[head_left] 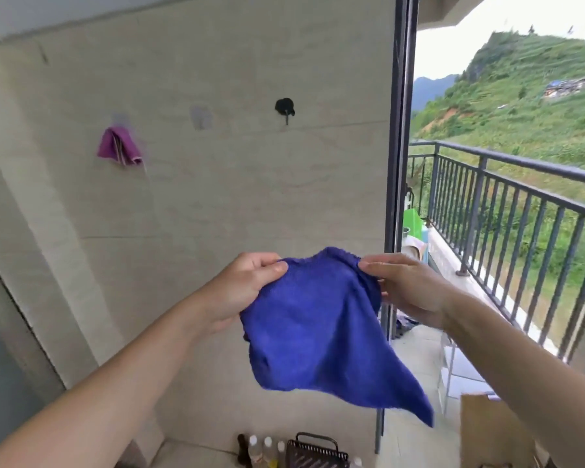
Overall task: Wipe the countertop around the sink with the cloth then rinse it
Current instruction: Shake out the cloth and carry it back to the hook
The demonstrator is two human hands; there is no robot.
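Both hands hold a blue cloth [313,325] up in the air in front of a pale tiled wall [217,184]. The left hand [247,285] pinches the cloth's upper left edge, thumb pressed over the fabric with the fingers curled behind it. The right hand [409,285] pinches the upper right edge the same way, thumb on the near side and fingers behind. The cloth hangs slack between the two hands, and its lower right corner droops to a point.

Far on the wall, a purple cloth [119,146] hangs at the left and a black hook [285,108] sits to the right of it (bare, with nothing on it). Low down, near the wall's foot, stand a few bottles [267,450] and a dark basket [316,450]. To the right, past a dark door frame [399,130], a balcony railing [507,211] runs along before a green hillside [520,106]
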